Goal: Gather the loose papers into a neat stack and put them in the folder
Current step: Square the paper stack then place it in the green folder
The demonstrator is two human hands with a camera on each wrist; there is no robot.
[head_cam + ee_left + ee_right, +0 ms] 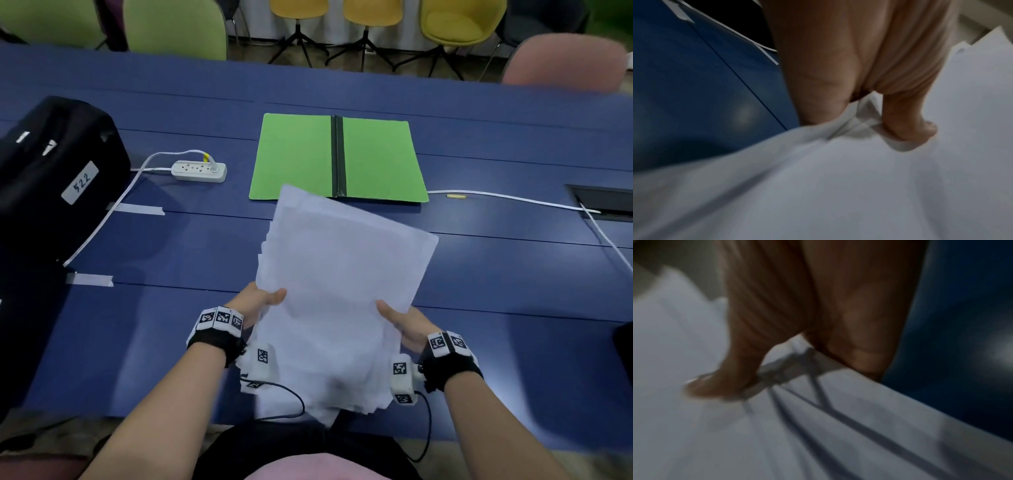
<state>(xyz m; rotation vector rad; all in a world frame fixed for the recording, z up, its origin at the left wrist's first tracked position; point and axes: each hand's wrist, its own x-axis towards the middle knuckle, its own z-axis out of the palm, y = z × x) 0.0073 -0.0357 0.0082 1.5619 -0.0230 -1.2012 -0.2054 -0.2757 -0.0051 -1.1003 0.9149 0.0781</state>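
Grip: left hand and right hand each pinch a side edge of the papers, thumbs on top | Location: papers held above blue table, folder open at 12 o'clock | Risk: uneven edges; sheets may slip out or crumple if grip loosens.

Head view evenly lit, fairly sharp at centre; wide-angle bending and smear at edges, pink chair blurred. Soft sheen on blue table. Both wrist views dim, grainy, motion-blurred; pale glare patches on tabletop.
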